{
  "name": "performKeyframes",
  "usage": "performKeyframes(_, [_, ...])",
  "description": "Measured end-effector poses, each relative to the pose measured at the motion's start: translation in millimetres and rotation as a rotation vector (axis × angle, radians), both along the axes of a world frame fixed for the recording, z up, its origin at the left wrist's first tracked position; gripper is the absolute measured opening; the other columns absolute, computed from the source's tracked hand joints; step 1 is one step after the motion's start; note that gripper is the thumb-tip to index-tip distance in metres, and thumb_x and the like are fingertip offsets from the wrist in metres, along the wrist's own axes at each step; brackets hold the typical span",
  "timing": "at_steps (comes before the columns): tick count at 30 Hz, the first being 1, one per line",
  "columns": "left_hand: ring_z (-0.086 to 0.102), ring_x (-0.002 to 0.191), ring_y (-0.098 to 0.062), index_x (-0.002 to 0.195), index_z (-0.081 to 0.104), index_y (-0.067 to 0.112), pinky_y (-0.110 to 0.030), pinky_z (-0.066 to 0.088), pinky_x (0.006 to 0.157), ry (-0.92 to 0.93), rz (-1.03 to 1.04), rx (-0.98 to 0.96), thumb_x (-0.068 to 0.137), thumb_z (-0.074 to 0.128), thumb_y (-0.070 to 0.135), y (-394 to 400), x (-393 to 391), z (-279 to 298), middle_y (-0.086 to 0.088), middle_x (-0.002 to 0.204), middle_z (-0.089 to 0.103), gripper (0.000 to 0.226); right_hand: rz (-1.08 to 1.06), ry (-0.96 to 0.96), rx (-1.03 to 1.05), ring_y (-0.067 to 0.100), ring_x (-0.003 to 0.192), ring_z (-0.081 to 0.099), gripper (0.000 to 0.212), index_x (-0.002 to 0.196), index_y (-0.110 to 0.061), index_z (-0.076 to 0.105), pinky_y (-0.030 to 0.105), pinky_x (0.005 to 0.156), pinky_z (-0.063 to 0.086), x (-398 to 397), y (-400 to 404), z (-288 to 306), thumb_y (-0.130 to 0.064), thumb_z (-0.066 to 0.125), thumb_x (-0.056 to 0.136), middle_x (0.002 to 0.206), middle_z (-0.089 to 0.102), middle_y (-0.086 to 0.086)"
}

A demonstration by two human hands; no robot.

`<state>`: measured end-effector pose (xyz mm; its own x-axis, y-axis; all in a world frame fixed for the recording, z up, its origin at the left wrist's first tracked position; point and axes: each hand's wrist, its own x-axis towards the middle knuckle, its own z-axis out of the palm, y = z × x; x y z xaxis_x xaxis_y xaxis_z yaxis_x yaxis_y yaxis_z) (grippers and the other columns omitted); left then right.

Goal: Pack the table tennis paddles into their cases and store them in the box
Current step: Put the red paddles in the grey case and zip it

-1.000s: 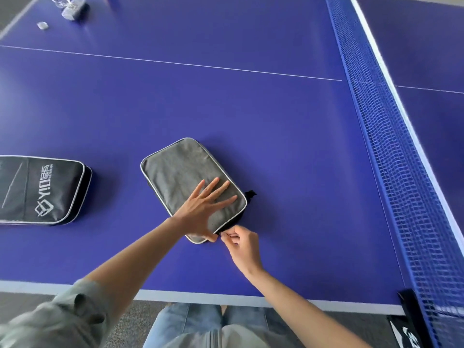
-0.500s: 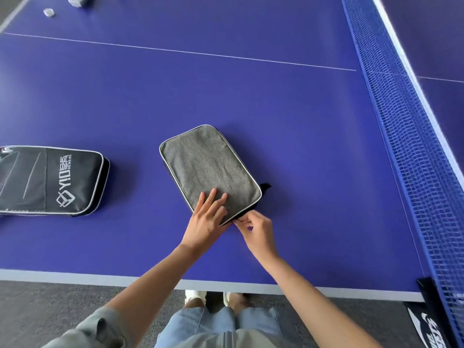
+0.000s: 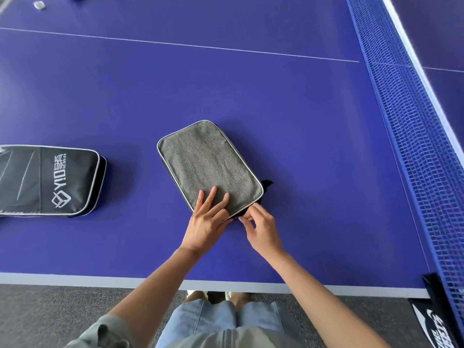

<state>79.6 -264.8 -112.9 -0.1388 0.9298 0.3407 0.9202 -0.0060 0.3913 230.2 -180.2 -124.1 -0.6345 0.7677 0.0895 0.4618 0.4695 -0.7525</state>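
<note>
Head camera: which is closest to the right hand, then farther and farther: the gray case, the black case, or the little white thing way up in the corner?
From the right hand:
1. Gray case, touching its fingertips.
2. Black case, off to the left.
3. Small white thing, top-left far corner.

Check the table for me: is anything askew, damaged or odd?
Nothing stands out. The grey case lies flat, skewed to the table edge, left hand pressing it, right hand pinching at its near edge. The black case lies flat, apart.
</note>
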Motion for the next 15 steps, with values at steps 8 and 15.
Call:
performKeyframes(8, [0.050, 0.121, -0.045, 0.066, 0.061, 0.004, -0.065, 0.037, 0.099, -0.034, 0.035, 0.037, 0.076, 0.076, 0.009, 0, 2, -3, -0.006, 0.118, 0.067, 0.019, -0.041, 0.039, -0.036, 0.014, 0.058, 0.045, 0.025, 0.066, -0.004, 0.049, 0.041, 0.056, 0.048, -1, 4, 2, -0.007, 0.064, 0.086, 0.070, 0.046, -0.002])
performKeyframes(15, [0.049, 0.125, -0.039, 0.070, 0.063, 0.007, -0.061, 0.038, 0.102, -0.038, 0.018, 0.058, 0.081, 0.072, 0.019, 0, -3, -9, -0.003, 0.121, 0.065, 0.019, -0.092, -0.006, -0.070, 0.018, 0.060, 0.048, 0.024, 0.066, -0.001, 0.050, 0.034, 0.056, 0.044, -1, -5, 8, -0.006, 0.064, 0.086, 0.070, 0.050, 0.004])
